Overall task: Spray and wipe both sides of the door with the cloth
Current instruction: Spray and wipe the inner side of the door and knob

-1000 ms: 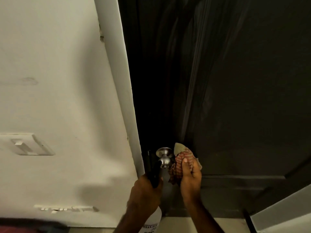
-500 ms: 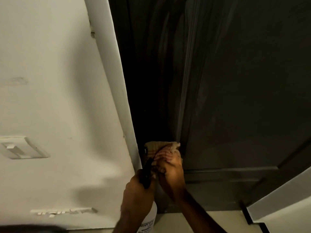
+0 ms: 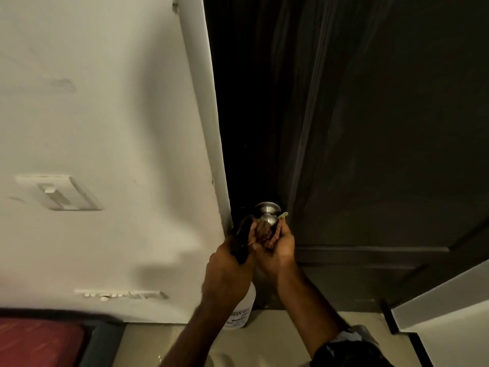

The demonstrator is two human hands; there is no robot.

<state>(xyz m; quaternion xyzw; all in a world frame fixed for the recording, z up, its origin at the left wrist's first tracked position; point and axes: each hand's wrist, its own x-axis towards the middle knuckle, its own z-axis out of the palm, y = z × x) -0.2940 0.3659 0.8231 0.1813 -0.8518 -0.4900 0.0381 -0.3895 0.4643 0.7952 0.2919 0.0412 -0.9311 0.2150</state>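
A dark panelled door (image 3: 370,128) fills the right of the view, with a round silver knob (image 3: 267,211) near its left edge. My right hand (image 3: 277,245) grips a bunched checked cloth (image 3: 266,229) against the underside of the knob; a pale corner of the cloth pokes out to the right. My left hand (image 3: 227,271) grips the neck of a white spray bottle (image 3: 242,311) with a black trigger head (image 3: 241,239), held just left of the knob. Most of the cloth is hidden by my fingers.
A white door frame (image 3: 209,128) and white wall (image 3: 92,115) with a light switch (image 3: 58,193) lie to the left. A red cushion (image 3: 39,340) sits at the bottom left. A pale floor runs below, and a white surface (image 3: 444,308) juts in at the lower right.
My right hand moved the cloth from the right of the knob over it, then down beneath it, so the knob shows again. My left hand kept holding the bottle.
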